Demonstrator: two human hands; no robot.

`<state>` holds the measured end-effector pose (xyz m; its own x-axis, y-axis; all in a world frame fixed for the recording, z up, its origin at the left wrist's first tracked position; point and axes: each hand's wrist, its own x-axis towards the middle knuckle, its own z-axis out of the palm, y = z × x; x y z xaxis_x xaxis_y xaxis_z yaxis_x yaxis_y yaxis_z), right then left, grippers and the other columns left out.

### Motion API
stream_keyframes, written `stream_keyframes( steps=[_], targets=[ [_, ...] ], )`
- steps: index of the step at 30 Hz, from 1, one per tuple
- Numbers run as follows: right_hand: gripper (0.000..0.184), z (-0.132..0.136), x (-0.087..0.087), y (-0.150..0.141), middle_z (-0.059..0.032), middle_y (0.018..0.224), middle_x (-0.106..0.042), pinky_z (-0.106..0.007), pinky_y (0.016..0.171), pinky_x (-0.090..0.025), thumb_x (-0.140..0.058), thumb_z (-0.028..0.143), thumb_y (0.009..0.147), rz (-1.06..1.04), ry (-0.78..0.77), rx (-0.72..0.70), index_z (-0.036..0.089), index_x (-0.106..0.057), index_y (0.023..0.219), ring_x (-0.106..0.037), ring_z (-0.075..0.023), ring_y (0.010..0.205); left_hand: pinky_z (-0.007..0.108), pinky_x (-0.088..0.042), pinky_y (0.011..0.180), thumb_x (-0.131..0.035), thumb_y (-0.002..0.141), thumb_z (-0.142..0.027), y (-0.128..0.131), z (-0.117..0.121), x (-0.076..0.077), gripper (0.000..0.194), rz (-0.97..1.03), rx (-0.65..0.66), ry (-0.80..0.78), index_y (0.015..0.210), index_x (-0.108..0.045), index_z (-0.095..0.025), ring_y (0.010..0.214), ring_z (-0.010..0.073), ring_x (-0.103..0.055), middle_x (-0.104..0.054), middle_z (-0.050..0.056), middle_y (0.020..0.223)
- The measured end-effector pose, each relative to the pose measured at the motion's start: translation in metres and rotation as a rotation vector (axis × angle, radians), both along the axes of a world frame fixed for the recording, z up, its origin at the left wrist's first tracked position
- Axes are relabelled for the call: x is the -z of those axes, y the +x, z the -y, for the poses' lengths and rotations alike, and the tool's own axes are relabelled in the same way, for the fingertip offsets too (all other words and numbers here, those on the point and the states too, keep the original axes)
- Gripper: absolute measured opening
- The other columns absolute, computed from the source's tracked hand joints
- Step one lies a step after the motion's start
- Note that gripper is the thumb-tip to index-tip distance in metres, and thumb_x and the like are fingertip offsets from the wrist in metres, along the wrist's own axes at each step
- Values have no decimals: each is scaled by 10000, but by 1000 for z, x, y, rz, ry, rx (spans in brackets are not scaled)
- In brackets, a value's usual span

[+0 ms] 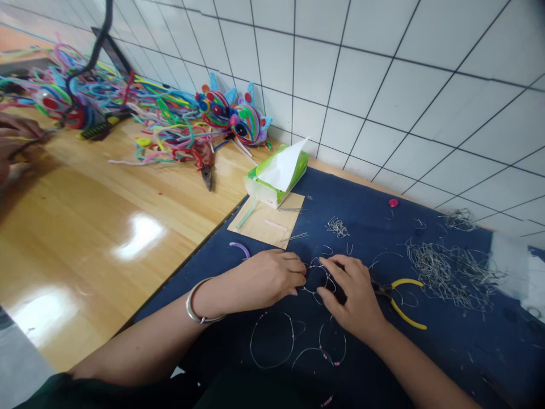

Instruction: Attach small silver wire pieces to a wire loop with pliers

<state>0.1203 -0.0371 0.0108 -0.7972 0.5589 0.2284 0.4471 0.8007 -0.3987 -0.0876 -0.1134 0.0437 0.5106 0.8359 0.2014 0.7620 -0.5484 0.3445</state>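
A thin wire ring with small pink beads (327,274) is between my two hands, low over the dark blue cloth. My left hand (268,279), with a silver bangle at the wrist, has its fingers curled closed on the ring's left side; its fingertips are partly hidden. On the other side, my right hand (351,292) holds the ring with thumb and forefinger, one at each side of the loop. Nearer me lie a larger beaded wire loop (272,367) and a smaller one (345,343). Yellow-handled pliers (406,282) lie beside my right hand.
Heaps of cut wire (438,272) lie to the right. A tissue pack (276,176) and a brown card (259,227) are ahead. On the wooden table (128,187) are colourful pipe cleaners (170,133) and red-handled pliers (206,170). Another person's hand (19,133) is at far left.
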Motion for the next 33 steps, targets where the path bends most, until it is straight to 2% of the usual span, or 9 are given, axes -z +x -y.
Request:
stream_keyframes(
  steps=[3, 6, 11, 17, 29, 33],
  targets=[
    [354, -3, 2, 7, -71, 1071, -510, -392, 864, -385, -480, 229, 801, -159, -46, 39, 235, -510, 1154, -473, -203, 992, 301, -447, 806, -479, 829, -206, -2, 0, 0, 148, 18, 20, -27, 903, -601, -167, 894, 161, -552, -627, 61, 887],
    [286, -5, 3, 11, -62, 1012, -534, -380, 857, -395, -491, 183, 796, -214, -57, 68, 229, -562, 1069, -494, -188, 951, 307, -436, 822, -460, 838, -197, 0, 0, -3, 173, 28, 13, -30, 946, -592, -167, 926, 167, -543, -624, 65, 928],
    [243, -8, 3, 10, -53, 944, -564, -375, 807, -409, -468, 181, 807, -132, -20, 42, 229, -605, 1001, -513, -183, 895, 296, -422, 829, -499, 816, -201, 11, 5, -8, 199, 37, 70, -37, 997, -579, -182, 938, 169, -539, -613, 68, 980],
    [261, -8, 4, 9, -59, 954, -566, -376, 782, -390, -457, 203, 813, -35, 34, 26, 228, -605, 1026, -499, -192, 885, 278, -419, 803, -512, 806, -197, 22, 11, -6, 171, 24, 125, -67, 957, -592, -190, 904, 162, -551, -621, 62, 939],
    [249, -7, 2, 9, -52, 976, -553, -377, 796, -355, -478, 230, 804, 53, 26, 50, 230, -596, 1024, -469, -203, 926, 309, -422, 819, -556, 782, -234, 21, 13, -4, 190, 24, 131, -99, 959, -585, -172, 931, 185, -540, -618, 78, 946],
    [247, -8, 4, 10, -53, 975, -549, -372, 805, -351, -487, 231, 800, 28, 15, 29, 223, -592, 1023, -466, -197, 929, 318, -417, 843, -498, 815, -185, 17, 8, -1, 210, 9, 107, -74, 1012, -572, -168, 964, 182, -529, -613, 78, 996]
  ],
)
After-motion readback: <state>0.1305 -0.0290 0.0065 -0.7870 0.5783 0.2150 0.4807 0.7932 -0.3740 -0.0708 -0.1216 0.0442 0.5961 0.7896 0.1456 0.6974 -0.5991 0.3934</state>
